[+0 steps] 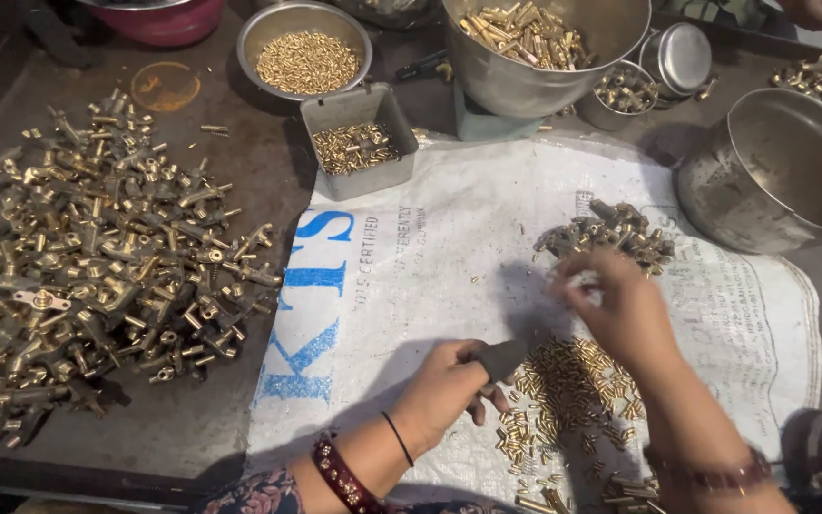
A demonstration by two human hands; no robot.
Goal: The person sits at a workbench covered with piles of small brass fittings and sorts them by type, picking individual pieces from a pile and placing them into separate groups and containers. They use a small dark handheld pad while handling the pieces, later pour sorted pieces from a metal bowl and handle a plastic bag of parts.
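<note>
We are gripping a dark tool (504, 357) in our left hand (444, 390), beside the brass pins (573, 381) on the sack (430, 276). Our right hand (620, 309) is pinching, blurred, near the darker parts (611, 233). Judging by the big fittings heap (97, 257), much is remaining.

Workshop: brass fittings (97, 257) heaped everywhere

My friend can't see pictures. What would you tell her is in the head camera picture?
A person's left hand holds a small dark tool while the blurred right hand reaches toward a little heap of brass fittings on a white woven sack. Small brass pins lie between the hands; a big pile of brass valve parts sits left.
</note>
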